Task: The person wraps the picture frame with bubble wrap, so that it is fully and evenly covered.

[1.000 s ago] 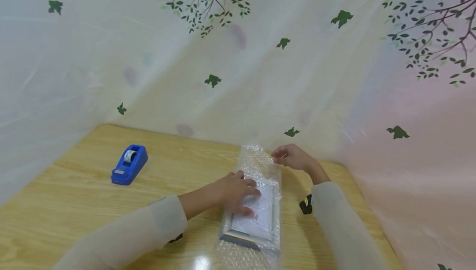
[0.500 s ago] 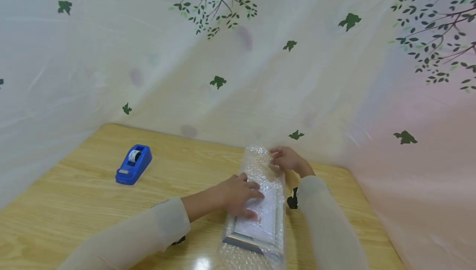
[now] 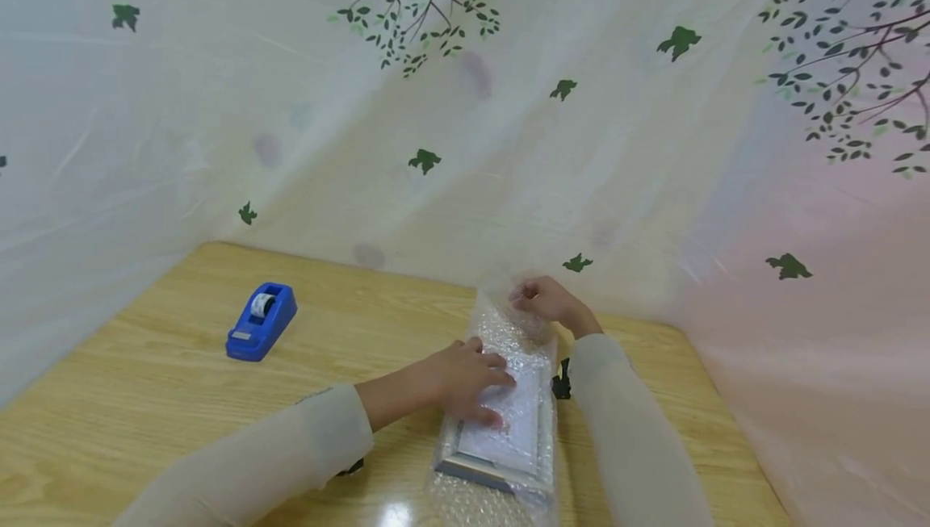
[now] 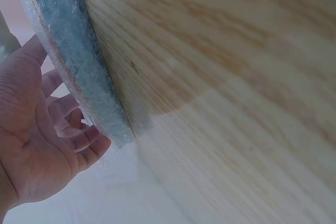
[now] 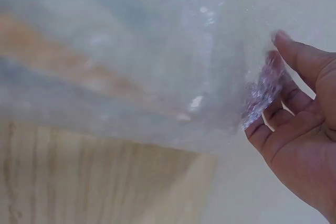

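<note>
A picture frame (image 3: 501, 438) with a silvery border lies on the table, covered by clear bubble wrap (image 3: 501, 333). My left hand (image 3: 468, 382) rests on the wrapped frame, fingers spread across its face. Seen from the left wrist view, that left hand (image 4: 47, 135) has its fingertips at the frame's wrapped side (image 4: 79, 56). At the far end, my right hand (image 3: 548, 301) holds the loose end of the wrap. In the right wrist view, a crumpled edge of bubble wrap (image 5: 262, 93) sits between the thumb and fingers of the right hand (image 5: 299, 124).
A blue tape dispenser (image 3: 261, 321) with a roll in it stands on the left of the wooden table (image 3: 145, 398). A pale curtain (image 3: 327, 148) printed with leaves hangs close behind the table's far edge. More bubble wrap (image 3: 479, 503) extends toward the near edge.
My right hand has moved left from beside the wrap to its far end, taken hold of it and lifted it slightly. The left hand stays on the frame. The view has shifted a little.
</note>
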A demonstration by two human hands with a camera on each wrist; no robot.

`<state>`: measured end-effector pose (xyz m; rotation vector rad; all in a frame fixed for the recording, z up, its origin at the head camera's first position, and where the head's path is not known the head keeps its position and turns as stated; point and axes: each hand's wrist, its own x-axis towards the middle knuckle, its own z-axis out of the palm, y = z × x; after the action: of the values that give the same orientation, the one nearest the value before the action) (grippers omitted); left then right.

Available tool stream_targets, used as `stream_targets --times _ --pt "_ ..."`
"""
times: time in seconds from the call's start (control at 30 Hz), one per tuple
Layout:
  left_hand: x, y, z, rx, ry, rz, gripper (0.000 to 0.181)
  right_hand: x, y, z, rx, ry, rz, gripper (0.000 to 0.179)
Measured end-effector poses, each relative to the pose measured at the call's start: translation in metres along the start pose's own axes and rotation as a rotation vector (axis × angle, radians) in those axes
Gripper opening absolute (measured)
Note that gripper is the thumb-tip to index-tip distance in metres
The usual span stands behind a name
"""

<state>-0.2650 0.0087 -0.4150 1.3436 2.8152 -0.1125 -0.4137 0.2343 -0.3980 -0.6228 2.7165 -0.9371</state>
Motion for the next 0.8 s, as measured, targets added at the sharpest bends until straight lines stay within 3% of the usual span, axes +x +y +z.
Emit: stream_targets --times 0.13,0.3,0.5,0.6,0.8 --pt "-0.001 0.000 0.000 -0.006 -0.002 -0.004 0.065 0.003 -0.007 -0.001 0.027 -0.008 -0.013 0.014" --pt "-0.001 0.001 -0.001 -0.005 -0.008 -0.012 0.065 0.004 -0.018 -0.005 0.024 -0.037 -0.037 0.024" --pt "0.000 0.002 0.000 -0.017 -0.011 -0.017 0.066 -0.005 -0.034 -0.016 -0.073 -0.009 -0.150 0.020" --pt "0.001 0.001 0.001 -0.033 -0.017 -0.035 0.066 -0.010 -0.042 -0.024 -0.072 0.024 -0.195 0.017" --pt "0.005 -0.006 0.000 -0.038 -0.023 -0.055 0.066 -0.021 -0.057 -0.031 -0.060 0.029 -0.177 0.017"
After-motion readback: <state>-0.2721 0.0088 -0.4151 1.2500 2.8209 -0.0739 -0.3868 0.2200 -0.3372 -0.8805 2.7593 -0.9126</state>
